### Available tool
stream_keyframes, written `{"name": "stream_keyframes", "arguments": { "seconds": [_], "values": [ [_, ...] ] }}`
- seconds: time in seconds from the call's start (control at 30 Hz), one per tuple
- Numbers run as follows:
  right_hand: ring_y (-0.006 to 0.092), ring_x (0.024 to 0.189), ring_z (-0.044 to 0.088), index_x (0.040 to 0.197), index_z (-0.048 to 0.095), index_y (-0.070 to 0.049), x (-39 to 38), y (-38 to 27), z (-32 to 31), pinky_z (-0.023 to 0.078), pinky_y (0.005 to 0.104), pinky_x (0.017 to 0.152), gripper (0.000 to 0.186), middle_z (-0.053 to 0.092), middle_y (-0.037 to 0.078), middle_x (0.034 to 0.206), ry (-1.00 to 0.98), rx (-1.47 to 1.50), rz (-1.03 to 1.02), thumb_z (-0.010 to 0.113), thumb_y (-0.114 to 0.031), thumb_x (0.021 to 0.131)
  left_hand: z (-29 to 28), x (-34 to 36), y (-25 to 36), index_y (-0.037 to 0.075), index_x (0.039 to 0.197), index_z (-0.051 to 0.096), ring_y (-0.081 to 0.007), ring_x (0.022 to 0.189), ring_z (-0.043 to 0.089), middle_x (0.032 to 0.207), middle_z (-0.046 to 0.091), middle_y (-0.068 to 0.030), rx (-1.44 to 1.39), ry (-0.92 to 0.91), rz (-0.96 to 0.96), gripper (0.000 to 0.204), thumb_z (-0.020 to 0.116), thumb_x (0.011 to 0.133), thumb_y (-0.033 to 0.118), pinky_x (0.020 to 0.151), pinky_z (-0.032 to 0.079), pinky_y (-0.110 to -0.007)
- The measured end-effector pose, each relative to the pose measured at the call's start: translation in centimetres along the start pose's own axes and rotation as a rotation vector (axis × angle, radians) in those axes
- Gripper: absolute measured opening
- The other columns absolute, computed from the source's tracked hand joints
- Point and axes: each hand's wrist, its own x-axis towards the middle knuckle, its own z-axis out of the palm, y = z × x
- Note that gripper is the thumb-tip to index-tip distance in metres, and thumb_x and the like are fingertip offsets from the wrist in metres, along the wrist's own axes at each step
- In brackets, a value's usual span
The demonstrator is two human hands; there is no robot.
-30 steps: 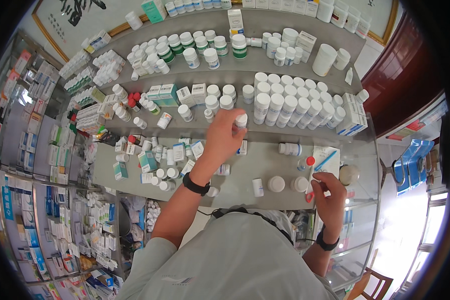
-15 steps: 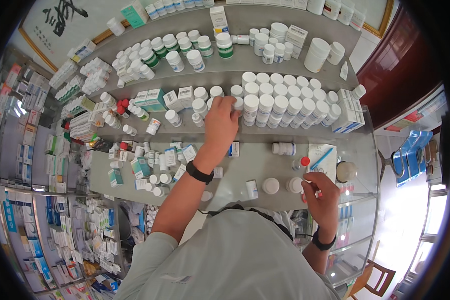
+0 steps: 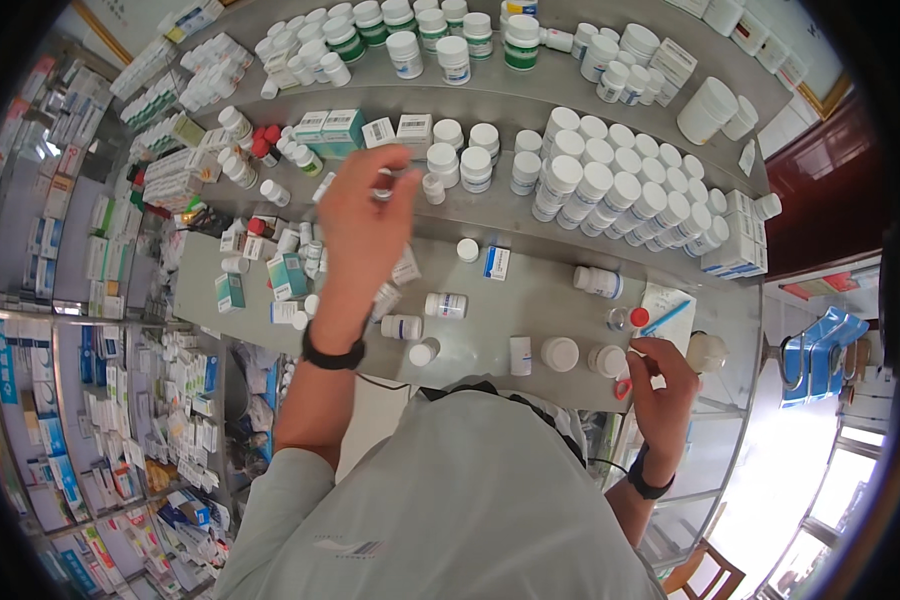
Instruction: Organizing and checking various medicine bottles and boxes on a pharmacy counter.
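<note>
My left hand (image 3: 368,214) is over the middle shelf, fingers curved but apart, with a small white bottle (image 3: 380,192) partly showing between or behind them; contact is unclear. Short white bottles (image 3: 476,168) and a small bottle (image 3: 433,188) stand right of it. My right hand (image 3: 660,385) hovers at the counter's right, fingers loosely curled and apart, nearest a white jar (image 3: 607,360), red scissors (image 3: 622,388) and a red-capped bottle (image 3: 638,318).
Rows of stacked white bottles (image 3: 620,190) fill the middle shelf's right. Boxes and bottles (image 3: 288,277) lie jumbled on the counter's left. An upper shelf (image 3: 450,100) holds more bottles. Glass display shelves (image 3: 110,260) are at the left, blue seats (image 3: 820,350) at the right.
My left hand held a small white bottle, took it rightward into the shelf's bottle group, and has since moved left without it. My right hand has stayed low on the right. The view has shifted.
</note>
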Motion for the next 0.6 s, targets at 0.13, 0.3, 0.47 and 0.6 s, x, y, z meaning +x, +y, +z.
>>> {"name": "stream_keyframes", "arguments": {
  "seconds": [0.13, 0.3, 0.47, 0.6],
  "values": [
    [0.014, 0.067, 0.064, 0.105, 0.071, 0.001, 0.7, -0.4, -0.3, 0.051, 0.0269, 0.06, 0.014, 0.072, 0.009, 0.092, -0.031, 0.01, 0.061, 0.071, 0.001, 0.091, -5.8, -1.5, -1.4, 0.004, 0.112, 0.071, -0.0116, 0.078, 0.067, 0.095, 0.073, -0.0043, 0.028, 0.026, -0.122, 0.025, 0.078, 0.088, 0.003, 0.067, 0.054, -0.026],
    [0.0217, 0.075, 0.071, 0.104, 0.069, 0.001, 1.7, 0.5, 1.4, 0.057, 0.0318, 0.067, 0.01, 0.071, 0.014, 0.094, 0.051, -0.016, -0.049, 0.068, -0.003, 0.096, -9.2, -4.3, -4.7, 0.002, 0.112, 0.072, -0.0077, 0.081, 0.064, 0.094, 0.072, -0.0017, 0.115, 0.016, -0.263, 0.021, 0.076, 0.091, 0.005, 0.071, 0.052, -0.024],
    [0.0348, 0.096, 0.065, 0.09, 0.066, -0.002, 4.7, 4.7, 8.1, 0.054, 0.046, 0.079, 0.012, 0.066, 0.015, 0.1, -0.069, -0.466, -0.412, 0.058, -0.001, 0.081, -8.8, -6.4, -5.8, 0.003, 0.111, 0.072, -0.006, 0.08, 0.063, 0.091, 0.069, -0.0004, -0.008, -0.056, -0.313, 0.019, 0.074, 0.093, 0.008, 0.055, 0.051, -0.022],
    [0.032, 0.104, 0.063, 0.092, 0.067, -0.003, 6.0, 6.5, 12.3, 0.056, 0.0427, 0.082, 0.012, 0.064, 0.016, 0.107, -0.048, -0.713, -0.252, 0.063, -0.004, 0.08, -8.5, -7.3, -5.2, 0.003, 0.112, 0.071, -0.0073, 0.08, 0.064, 0.094, 0.069, -0.0004, -0.022, -0.095, -0.311, 0.021, 0.074, 0.093, 0.011, 0.056, 0.054, -0.024]
  ]
}}
